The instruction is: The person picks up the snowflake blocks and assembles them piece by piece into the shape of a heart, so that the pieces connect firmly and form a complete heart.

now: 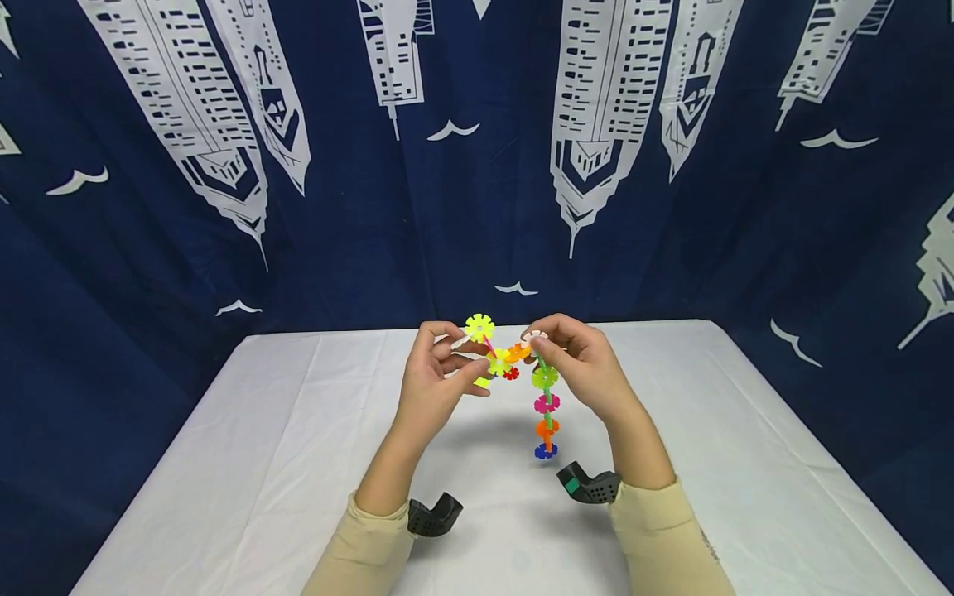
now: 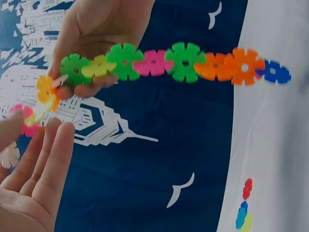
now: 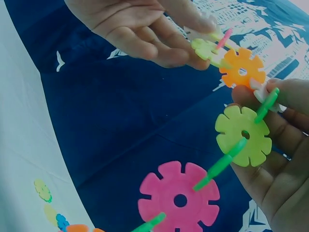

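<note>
A chain of notched, flower-shaped plastic discs (image 1: 546, 403) stretches between both hands above the table. My left hand (image 1: 428, 389) pinches its left end near a yellow disc (image 1: 479, 328) and a pink disc (image 2: 29, 126), some fingers held out straight. With thumb and fingertips my right hand (image 1: 592, 368) grips a white disc (image 1: 533, 337) next to an orange disc (image 3: 243, 67). From there the longer part hangs straight down: green, yellow, pink and orange discs, ending in a blue disc (image 1: 546, 451). The right fingers partly hide the white disc.
On the white-covered table (image 1: 298, 463), loose or joined discs lie beyond the hands, among them a red disc (image 2: 247, 188) and a yellow disc (image 3: 42, 190). A dark blue curtain (image 1: 477, 207) with white building prints hangs behind the table.
</note>
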A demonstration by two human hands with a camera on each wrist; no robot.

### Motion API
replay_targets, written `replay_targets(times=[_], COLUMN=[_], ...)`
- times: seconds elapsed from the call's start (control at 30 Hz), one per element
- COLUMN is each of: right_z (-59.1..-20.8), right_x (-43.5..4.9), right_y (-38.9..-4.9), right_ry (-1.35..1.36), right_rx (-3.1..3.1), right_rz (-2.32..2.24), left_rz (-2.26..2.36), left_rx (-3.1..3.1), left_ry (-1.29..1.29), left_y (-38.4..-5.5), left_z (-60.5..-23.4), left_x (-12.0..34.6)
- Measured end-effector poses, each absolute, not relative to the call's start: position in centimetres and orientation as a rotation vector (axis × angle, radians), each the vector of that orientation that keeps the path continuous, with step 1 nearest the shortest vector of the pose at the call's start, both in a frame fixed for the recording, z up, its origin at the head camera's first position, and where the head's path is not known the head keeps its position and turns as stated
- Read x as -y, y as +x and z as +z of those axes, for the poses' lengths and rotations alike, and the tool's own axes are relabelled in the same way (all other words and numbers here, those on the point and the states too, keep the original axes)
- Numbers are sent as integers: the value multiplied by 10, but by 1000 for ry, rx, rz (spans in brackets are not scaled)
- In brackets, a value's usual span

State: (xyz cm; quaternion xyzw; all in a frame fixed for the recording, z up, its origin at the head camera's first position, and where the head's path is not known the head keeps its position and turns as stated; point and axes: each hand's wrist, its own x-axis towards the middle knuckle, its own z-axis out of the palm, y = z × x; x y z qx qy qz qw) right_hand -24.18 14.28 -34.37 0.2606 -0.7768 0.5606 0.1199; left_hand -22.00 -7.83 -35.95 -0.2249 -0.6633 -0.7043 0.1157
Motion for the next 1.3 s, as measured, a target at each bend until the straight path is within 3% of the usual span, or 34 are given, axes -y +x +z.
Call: replay_targets(times=[0.37, 0.77, 1.3], right_z=[-346, -340, -333], right_x=[-138, -119, -117], right_y=[-244, -231, -222], right_ry=[872, 965, 952], right_rx=[2301, 2183, 2075], right_rz=[1667, 1274, 1246], left_rz=[-2108, -1963, -1590], left_rx=[1885, 1938, 1986], left_ry=[-563, -692, -816], left_y=[-220, -214, -206], left_z=[-360, -362, -363], left_x=[72, 66, 54])
